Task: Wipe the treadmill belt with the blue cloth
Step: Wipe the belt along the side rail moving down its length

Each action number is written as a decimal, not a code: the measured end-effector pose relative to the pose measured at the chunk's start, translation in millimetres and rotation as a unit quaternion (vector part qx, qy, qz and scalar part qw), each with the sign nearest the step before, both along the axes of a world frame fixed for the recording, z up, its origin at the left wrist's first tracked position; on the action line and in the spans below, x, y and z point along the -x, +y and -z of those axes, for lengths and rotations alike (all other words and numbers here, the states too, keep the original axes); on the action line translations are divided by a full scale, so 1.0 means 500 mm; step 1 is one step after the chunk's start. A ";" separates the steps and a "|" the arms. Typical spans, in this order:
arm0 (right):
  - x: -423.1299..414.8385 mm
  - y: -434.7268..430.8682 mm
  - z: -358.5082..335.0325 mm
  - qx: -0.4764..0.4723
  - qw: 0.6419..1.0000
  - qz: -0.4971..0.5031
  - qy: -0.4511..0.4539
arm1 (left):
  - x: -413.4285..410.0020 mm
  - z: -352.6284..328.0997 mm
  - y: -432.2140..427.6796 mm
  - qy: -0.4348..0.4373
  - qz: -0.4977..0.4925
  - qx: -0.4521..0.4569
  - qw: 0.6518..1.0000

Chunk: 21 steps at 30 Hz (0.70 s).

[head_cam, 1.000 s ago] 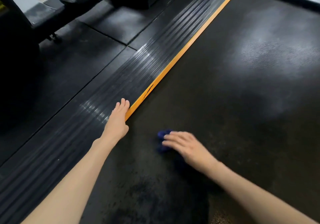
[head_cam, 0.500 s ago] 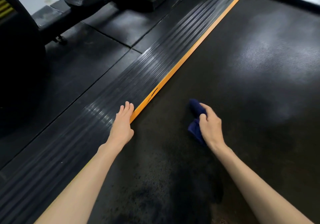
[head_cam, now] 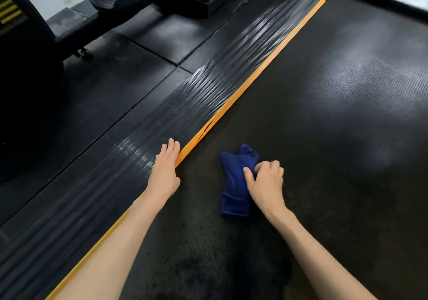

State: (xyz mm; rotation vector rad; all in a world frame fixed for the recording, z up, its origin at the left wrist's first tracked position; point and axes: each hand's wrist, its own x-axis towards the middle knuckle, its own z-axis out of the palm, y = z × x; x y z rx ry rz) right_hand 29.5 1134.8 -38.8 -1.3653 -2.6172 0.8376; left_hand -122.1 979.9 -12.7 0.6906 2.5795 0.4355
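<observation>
A right hand (head_cam: 266,184) bunches the blue cloth (head_cam: 234,181) in curled fingers on the treadmill belt (head_cam: 335,119), apparently ready to scrub. The left hand (head_cam: 165,172), fingers flat and holding nothing, braces on the side rail (head_cam: 148,142) left of the cloth.

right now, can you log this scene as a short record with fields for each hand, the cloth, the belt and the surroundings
left hand: flat, fingers straight, resting on the ribbed side rail at the orange strip
right hand: fingers curled round the blue cloth, pressing it down
blue cloth: bunched, lying on the treadmill belt, apart from the orange strip
treadmill belt: dark, textured, darker blotches near the person
surroundings: black floor mats and another machine's base to the left
</observation>
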 end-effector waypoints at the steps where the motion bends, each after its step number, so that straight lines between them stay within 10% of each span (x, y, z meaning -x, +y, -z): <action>1: 0.007 -0.005 -0.006 0.050 0.998 -0.002 0.045 | 0.000 0.000 0.001 0.002 -0.002 0.001 1.000; 6: 0.024 -0.025 -0.042 0.191 0.965 0.003 0.179 | -0.001 0.001 0.001 0.002 0.000 0.007 1.000; 16: 0.052 -0.057 -0.106 -0.026 0.974 -0.142 0.175 | 0.001 -0.001 -0.005 -0.001 0.010 -0.004 1.000; 21: 0.037 -0.006 -0.037 -0.075 0.988 -0.114 -0.075 | 0.003 0.000 -0.004 -0.002 0.008 -0.003 1.000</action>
